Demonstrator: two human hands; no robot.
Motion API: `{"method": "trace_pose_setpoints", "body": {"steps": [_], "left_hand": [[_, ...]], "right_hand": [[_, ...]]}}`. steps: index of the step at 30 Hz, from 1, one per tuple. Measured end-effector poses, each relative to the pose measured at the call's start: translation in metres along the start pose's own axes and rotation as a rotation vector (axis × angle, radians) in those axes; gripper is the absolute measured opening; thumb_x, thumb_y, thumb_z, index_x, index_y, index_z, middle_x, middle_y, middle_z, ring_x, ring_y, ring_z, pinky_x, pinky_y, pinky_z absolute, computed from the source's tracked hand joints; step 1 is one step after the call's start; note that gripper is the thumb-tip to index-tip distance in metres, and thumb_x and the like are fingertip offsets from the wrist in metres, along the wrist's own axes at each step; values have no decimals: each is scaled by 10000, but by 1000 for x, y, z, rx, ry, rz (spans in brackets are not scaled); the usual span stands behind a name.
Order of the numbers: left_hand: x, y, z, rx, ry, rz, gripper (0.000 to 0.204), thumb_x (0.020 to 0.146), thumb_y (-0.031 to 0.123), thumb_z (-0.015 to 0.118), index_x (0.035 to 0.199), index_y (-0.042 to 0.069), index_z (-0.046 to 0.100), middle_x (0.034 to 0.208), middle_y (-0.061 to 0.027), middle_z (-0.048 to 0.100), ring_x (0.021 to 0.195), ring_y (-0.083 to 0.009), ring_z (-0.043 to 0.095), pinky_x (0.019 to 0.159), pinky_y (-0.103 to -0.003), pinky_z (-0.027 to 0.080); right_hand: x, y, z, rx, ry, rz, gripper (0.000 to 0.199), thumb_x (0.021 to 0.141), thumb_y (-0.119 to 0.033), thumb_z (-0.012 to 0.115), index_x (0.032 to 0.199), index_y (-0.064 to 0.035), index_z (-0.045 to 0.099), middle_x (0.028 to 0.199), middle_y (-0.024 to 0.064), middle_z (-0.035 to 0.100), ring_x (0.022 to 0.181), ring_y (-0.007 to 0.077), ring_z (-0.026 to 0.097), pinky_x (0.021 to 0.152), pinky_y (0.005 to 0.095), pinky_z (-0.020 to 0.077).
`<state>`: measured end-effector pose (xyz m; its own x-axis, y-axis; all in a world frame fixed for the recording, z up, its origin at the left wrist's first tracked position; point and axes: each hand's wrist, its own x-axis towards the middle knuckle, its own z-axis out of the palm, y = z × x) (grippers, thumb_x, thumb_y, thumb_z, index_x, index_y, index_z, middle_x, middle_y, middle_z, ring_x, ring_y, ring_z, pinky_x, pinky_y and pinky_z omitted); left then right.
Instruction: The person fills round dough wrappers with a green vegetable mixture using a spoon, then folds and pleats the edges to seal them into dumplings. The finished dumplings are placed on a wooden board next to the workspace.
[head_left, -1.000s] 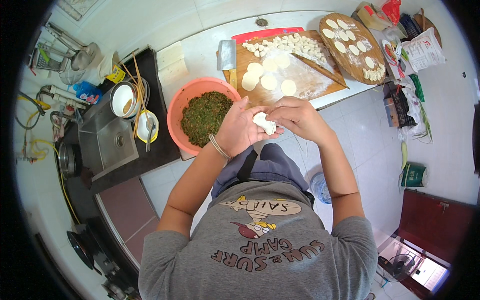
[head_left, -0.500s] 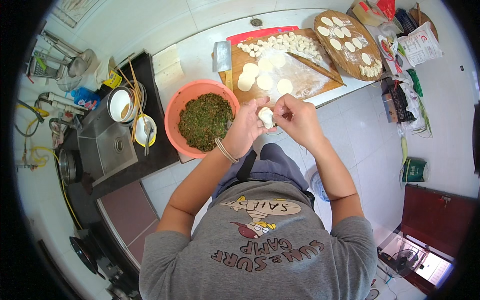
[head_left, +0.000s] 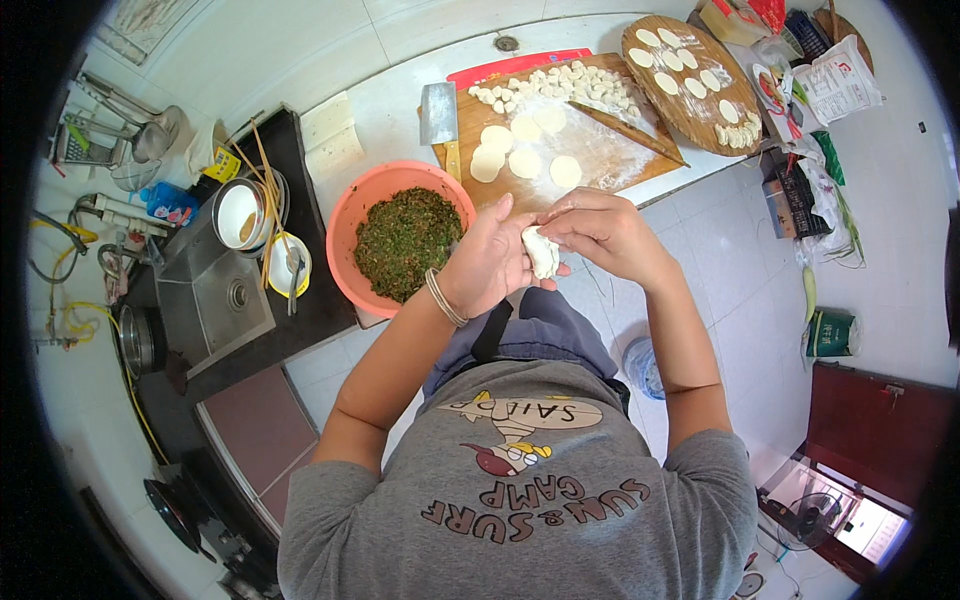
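Note:
A white, folded dumpling (head_left: 541, 252) lies on the fingers of my left hand (head_left: 488, 256), which cups it from the left and below. My right hand (head_left: 604, 236) pinches its upper edge from the right. Left of my hands stands a pink bowl (head_left: 339, 232) holding chopped green filling (head_left: 407, 243). Beyond my hands is a floured wooden board (head_left: 620, 178) with several round dough wrappers (head_left: 525, 164), many small dough pieces (head_left: 560, 82) and a slim rolling pin (head_left: 628, 132). A cleaver (head_left: 440, 122) lies at the board's left edge.
A round wooden board (head_left: 688, 118) at the back right carries more wrappers and a cluster of finished dumplings (head_left: 738, 132). On the left are a metal sink (head_left: 212, 300), stacked bowls (head_left: 238, 215) and a yellow-rimmed bowl (head_left: 290, 262) with a spoon. A white bag (head_left: 838, 85) stands far right.
The dumpling has turned and looks longer, more folded along its edge. My right hand has shifted its fingers along the edge and now lies flatter over it.

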<state>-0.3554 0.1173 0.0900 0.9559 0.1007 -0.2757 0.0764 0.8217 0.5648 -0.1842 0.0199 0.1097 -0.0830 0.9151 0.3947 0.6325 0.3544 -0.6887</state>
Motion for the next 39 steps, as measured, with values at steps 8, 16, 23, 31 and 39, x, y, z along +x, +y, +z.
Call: {"method": "trace_pose_setpoints", "body": {"steps": [8, 16, 23, 31, 39], "left_hand": [[11, -6, -9, 79, -2, -52, 735, 935, 598, 203, 1327, -9, 340, 1228, -165, 510, 1049, -292, 578, 844, -382, 475], [30, -4, 8, 199, 23, -25, 725, 942, 587, 157, 1322, 7, 370, 1160, -173, 558, 952, -247, 603, 723, -324, 490], [53, -7, 27, 187, -132, -121, 780, 934, 603, 123, 1295, -28, 405, 1133, -213, 575, 886, -240, 615, 665, -297, 489], [86, -17, 42, 190, -184, -223, 819, 922, 629, 131, 1262, -53, 431, 1133, -208, 574, 878, -261, 619, 688, -319, 496], [115, -25, 68, 199, -132, -250, 804, 929, 609, 120, 1224, -66, 442, 1046, -216, 574, 791, -251, 589, 634, -325, 474]], "right_hand": [[0, -6, 5, -77, -15, 130, 92, 727, -41, 654, 774, -33, 576, 699, 91, 557, 691, 268, 581, 614, 367, 475], [-14, -7, -16, -128, 87, 213, 108, 716, -4, 645, 809, -37, 600, 762, 92, 614, 722, 254, 611, 634, 348, 490], [-31, 9, -49, -89, 79, -31, 118, 736, 11, 647, 839, -42, 670, 831, 66, 650, 764, 237, 626, 672, 327, 503], [-52, 20, -77, -129, 66, -110, 151, 711, 2, 672, 857, -37, 675, 788, 72, 628, 734, 249, 612, 650, 331, 486], [-68, 22, -101, -276, 38, -24, 176, 696, -38, 671, 871, -46, 654, 736, 64, 581, 690, 244, 580, 602, 346, 477]]}}
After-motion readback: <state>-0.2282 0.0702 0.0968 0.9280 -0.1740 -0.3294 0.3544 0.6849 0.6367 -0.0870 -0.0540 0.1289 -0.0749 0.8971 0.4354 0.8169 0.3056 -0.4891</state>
